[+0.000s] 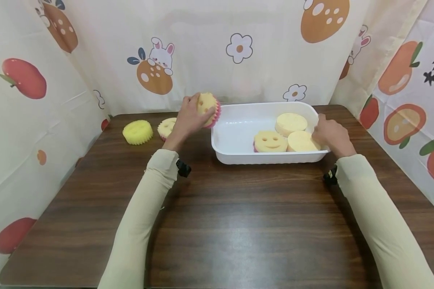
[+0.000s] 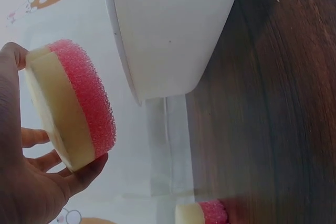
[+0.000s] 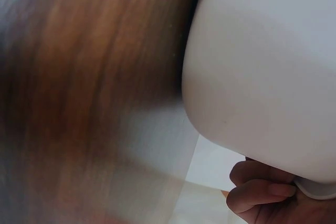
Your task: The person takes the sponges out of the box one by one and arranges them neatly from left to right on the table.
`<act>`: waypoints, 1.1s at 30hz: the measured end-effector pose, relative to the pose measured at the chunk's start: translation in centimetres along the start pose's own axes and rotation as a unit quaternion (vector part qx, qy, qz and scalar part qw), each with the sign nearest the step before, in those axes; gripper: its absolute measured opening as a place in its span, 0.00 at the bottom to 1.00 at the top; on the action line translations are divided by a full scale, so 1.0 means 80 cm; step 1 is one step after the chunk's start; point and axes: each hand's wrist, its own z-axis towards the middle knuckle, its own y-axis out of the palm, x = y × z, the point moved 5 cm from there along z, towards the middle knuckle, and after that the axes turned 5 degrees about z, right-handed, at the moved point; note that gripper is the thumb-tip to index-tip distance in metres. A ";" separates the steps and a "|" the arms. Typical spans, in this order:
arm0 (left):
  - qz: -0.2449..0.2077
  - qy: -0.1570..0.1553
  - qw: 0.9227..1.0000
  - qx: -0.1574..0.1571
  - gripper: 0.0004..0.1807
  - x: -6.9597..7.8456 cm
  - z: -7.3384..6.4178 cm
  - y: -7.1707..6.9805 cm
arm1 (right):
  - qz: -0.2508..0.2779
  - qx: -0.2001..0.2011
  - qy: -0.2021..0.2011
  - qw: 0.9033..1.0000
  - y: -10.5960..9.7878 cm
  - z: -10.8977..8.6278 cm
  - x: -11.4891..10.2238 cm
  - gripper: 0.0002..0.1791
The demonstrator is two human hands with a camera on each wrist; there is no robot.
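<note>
My left hand (image 1: 189,118) holds a round cream-and-pink smiley sponge (image 1: 209,107) above the table, beside the left end of a white plastic tray (image 1: 238,159). Thumb and fingers span the sponge's cream layer in the left wrist view, the pink scrubbing side (image 2: 86,93) turned toward the tray. At the tray's right end, my right hand (image 1: 333,135) grips the rim, its curled fingers (image 3: 257,191) showing in the right wrist view. Inside the tray's right half lie a smiley sponge (image 1: 270,141) and two plain cream round sponges, one farther back (image 1: 291,123) and one nearer (image 1: 301,142).
Left of the tray on the dark wooden table (image 1: 238,216) lie a yellow round sponge (image 1: 137,132) and another smiley sponge (image 1: 166,127), partly behind my left wrist. A printed curtain (image 1: 209,60) hangs along the table's back edge, with more printed cloth at both sides.
</note>
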 end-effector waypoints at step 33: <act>-0.001 -0.066 0.997 -0.033 0.50 -0.046 -0.003 0.000 | 0.000 -0.003 0.010 1.000 0.000 -0.001 -0.002 0.36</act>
